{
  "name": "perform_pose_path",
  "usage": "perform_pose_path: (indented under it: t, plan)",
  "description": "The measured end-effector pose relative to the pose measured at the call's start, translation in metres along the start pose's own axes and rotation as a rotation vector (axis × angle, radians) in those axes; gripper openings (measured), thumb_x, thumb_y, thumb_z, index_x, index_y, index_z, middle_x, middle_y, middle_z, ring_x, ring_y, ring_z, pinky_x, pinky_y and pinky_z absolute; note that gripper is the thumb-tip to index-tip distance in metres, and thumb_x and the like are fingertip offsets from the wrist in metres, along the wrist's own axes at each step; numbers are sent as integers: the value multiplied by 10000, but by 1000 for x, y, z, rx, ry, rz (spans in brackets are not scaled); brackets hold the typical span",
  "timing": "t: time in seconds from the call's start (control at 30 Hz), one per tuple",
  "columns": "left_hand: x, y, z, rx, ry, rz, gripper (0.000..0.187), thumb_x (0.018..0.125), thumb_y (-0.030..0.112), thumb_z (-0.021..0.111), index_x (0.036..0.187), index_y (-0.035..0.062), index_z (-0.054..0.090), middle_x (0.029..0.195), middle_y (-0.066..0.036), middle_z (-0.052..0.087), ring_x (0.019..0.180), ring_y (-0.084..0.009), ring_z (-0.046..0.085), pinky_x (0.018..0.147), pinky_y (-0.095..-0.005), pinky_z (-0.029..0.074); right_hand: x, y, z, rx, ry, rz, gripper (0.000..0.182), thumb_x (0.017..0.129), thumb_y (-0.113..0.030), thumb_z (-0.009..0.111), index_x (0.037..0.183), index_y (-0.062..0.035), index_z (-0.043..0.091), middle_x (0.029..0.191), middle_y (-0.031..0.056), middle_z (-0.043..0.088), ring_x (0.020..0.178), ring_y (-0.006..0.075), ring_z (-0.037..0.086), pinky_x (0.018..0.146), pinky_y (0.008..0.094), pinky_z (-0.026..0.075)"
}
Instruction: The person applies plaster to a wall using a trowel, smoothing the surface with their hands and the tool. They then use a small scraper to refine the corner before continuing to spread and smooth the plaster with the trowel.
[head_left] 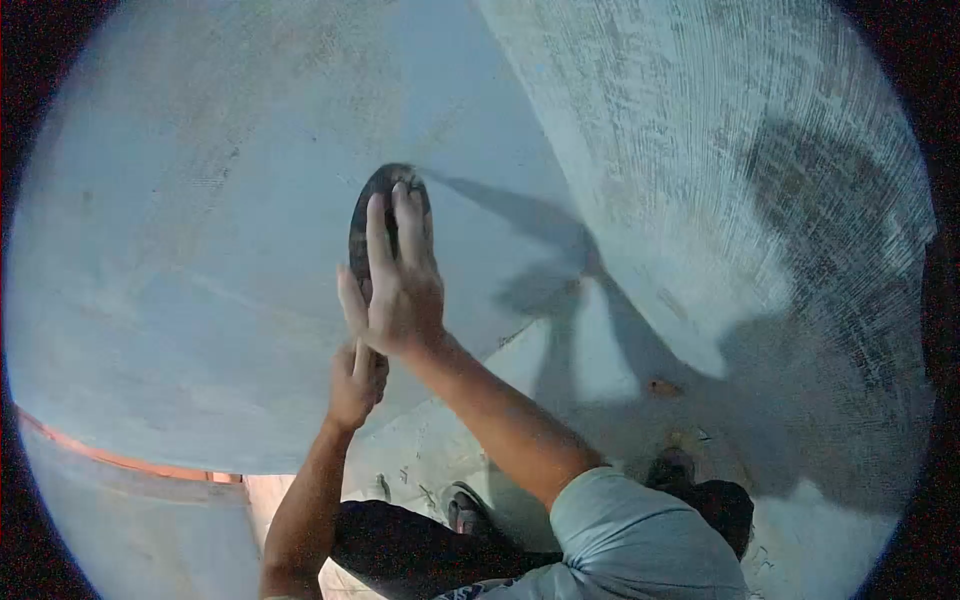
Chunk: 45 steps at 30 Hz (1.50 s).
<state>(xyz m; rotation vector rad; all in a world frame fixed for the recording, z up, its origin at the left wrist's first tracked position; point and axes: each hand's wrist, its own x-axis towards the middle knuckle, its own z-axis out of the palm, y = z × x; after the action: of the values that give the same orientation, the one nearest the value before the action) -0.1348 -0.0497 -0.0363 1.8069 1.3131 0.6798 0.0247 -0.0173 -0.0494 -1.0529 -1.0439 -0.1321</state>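
A black, long-oval flat tool (360,225) with a narrow handle lies against the pale, smooth wall (270,240); its exact kind does not show. My left hand (357,385) is closed round the lower end of the handle. Over the tool's upper part my right hand (405,300) presses flat, fingers stretched out and apart, thumb off to the left side. The right wrist crosses just above my left hand. Part of the tool is hidden under the right palm and fingers.
To the right, a second wall surface (620,120) with rough, combed streaks meets the smooth one at a corner. Shadows of my arms and head fall across it. Below are my sandalled foot (467,510), dark trousers and the pale floor. An orange-red strip (120,460) runs along the lower left.
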Motion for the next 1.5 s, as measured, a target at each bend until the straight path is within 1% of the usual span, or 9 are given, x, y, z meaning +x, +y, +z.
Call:
perform_pose_path:
  t: [0.17, 0.27, 0.47, 0.67, 0.73, 1.07, 1.3, 1.43, 1.5]
  plan:
    - [75, 132, 49, 119, -125, 74, 509, 1115, 424, 453, 717, 108, 473, 575, 42, 406, 466, -73, 354, 415, -294, 274, 112, 40, -37, -45, 277, 21, 669, 955, -276, 634, 1440, 160, 490, 1505, 416, 423, 1406, 586, 414, 1188, 558, 361]
    - [64, 96, 40, 47, -127, 49, 512, 1113, 448, 457, 731, 109, 483, 572, 38, 415, 465, -69, 361, 412, -286, 277, 94, 41, -26, -142, 306, -69, 680, 950, -281, 638, 1453, 149, 482, 1519, 412, 409, 1418, 586, 394, 1183, 574, 360]
    - [-5, -44, -30, 33, -68, -27, 552, 1131, 477, 382, 787, 67, 516, 566, 17, 456, 463, -73, 411, 423, -290, 328, -36, -8, 21, 28, -59, 65, 806, 941, -300, 635, 1558, 125, 338, 1599, 422, 259, 1475, 655, 242, 1207, 692, 253]
    - [62, 81, 31, 315, -68, 219, 480, 1101, 405, 444, 792, 48, 529, 605, -4, 488, 504, -103, 418, 467, -329, 349, 76, 38, -23, -39, 268, -24, 640, 962, -223, 617, 1457, 157, 475, 1557, 402, 392, 1431, 574, 404, 1193, 553, 359]
    - [92, 121, 40, 113, -259, -21, 474, 1095, 404, 445, 796, 51, 547, 617, -4, 483, 500, -105, 402, 473, -328, 353, 112, 49, -38, -197, 294, -40, 623, 949, -230, 623, 1422, 159, 509, 1548, 400, 408, 1401, 583, 434, 1179, 556, 375]
    - [-1, 14, -27, 215, -21, 40, 470, 1113, 365, 448, 801, 31, 556, 637, -13, 490, 580, -115, 452, 527, -314, 375, -15, -6, 26, 135, 39, 37, 802, 967, -247, 615, 1567, 163, 278, 1601, 469, 218, 1495, 670, 169, 1221, 712, 160]
    - [77, 98, 25, 297, -151, 117, 481, 1089, 368, 440, 788, 0, 516, 659, -49, 465, 623, -163, 419, 598, -371, 394, 79, 55, -9, -29, 277, -13, 734, 972, -244, 592, 1522, 178, 352, 1590, 428, 310, 1508, 609, 228, 1255, 641, 146]
    - [68, 53, 15, 345, -46, 275, 483, 1090, 373, 451, 805, -8, 537, 665, -68, 509, 618, -161, 449, 585, -361, 394, 52, 44, 2, -138, 135, 14, 817, 976, -293, 589, 1571, 160, 262, 1645, 406, 213, 1537, 594, 161, 1263, 636, 122]
    - [39, 10, -32, 313, -98, 77, 465, 1098, 357, 448, 823, 0, 561, 649, -46, 533, 612, -139, 478, 562, -343, 390, 13, 7, 22, -69, 10, 36, 922, 928, -315, 635, 1594, 148, 197, 1656, 418, 136, 1535, 620, 99, 1248, 680, 95]
